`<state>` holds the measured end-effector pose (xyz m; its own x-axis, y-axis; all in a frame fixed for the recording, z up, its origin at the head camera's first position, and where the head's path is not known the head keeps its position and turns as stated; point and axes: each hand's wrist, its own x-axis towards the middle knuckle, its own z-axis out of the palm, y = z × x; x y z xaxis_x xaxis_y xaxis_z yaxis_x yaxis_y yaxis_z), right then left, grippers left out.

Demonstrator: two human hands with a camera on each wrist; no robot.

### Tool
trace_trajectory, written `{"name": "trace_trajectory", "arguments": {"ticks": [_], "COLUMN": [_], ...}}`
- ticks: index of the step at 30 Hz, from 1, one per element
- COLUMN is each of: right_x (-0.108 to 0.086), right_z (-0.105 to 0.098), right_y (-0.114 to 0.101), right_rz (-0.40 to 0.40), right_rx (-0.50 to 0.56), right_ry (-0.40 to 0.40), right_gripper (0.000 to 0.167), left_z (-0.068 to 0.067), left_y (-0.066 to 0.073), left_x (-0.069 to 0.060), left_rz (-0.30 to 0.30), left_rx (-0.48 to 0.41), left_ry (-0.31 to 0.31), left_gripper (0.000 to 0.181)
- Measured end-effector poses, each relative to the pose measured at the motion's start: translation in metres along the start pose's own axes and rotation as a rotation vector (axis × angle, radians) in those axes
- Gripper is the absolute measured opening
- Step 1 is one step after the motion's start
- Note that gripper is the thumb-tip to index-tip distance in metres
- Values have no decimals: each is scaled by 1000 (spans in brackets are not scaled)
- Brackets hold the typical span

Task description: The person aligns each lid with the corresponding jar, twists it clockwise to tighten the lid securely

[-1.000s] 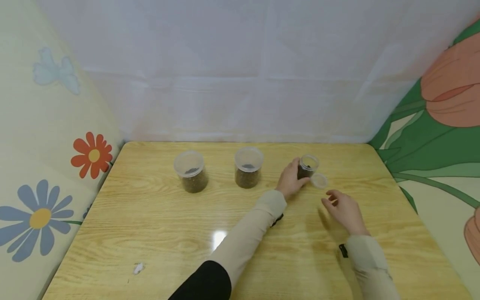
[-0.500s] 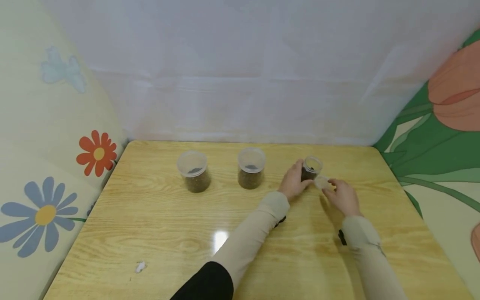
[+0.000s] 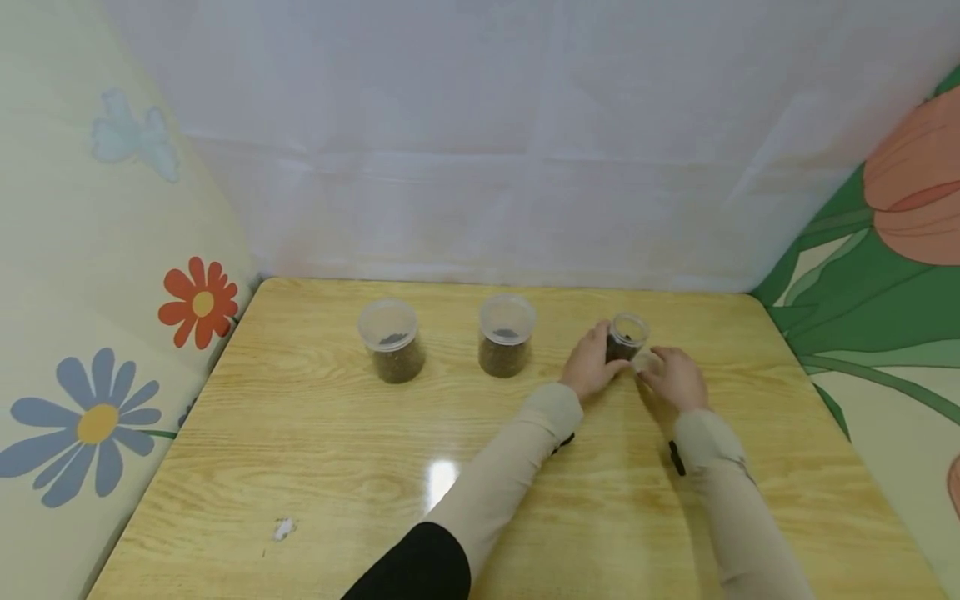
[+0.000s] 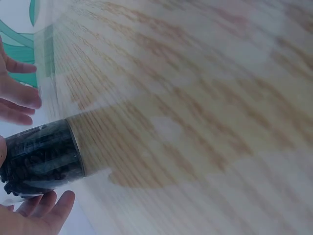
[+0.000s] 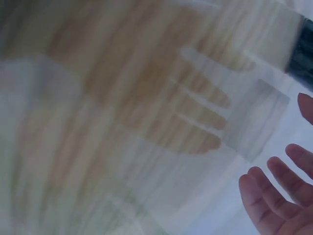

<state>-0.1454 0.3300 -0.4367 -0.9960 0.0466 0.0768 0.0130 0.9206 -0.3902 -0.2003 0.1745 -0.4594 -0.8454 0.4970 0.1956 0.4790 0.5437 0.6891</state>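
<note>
Two larger jars (image 3: 506, 353) (part-filled), left of held jar (image 3: 624, 342)

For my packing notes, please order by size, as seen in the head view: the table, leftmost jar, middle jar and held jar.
1. Table
2. Leftmost jar and middle jar: too alike to rank
3. Held jar, partly hidden by the left hand

Wood-grain table (image 3: 337, 450) with light patch (image 3: 441, 482); creased white cloth (image 3: 480, 142) behind; flowered wall (image 3: 90, 275) left, tulip-painted wall (image 3: 892, 308) right
</note>
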Motion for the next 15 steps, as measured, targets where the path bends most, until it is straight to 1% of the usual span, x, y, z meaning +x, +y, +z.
{"name": "trace_trajectory", "arguments": {"ticks": [6, 10, 15], "right_x": [8, 11, 13], "right_z": [6, 9, 12], "right_y": [3, 3, 4], "right_rz": [-21, -20, -3], "right_rx": [-16, -28, -19], "right_ry": [-16, -27, -64], "right_gripper": [46, 46, 46], "left_z": [-3, -4, -6], "left_y": [3, 5, 6], "left_x": [-1, -1, -1], "left_rz": [-12, -22, -28], "left_rx": [10, 13, 8], "left_ry": [-7, -19, -21], "left_gripper": [63, 63, 63]}}
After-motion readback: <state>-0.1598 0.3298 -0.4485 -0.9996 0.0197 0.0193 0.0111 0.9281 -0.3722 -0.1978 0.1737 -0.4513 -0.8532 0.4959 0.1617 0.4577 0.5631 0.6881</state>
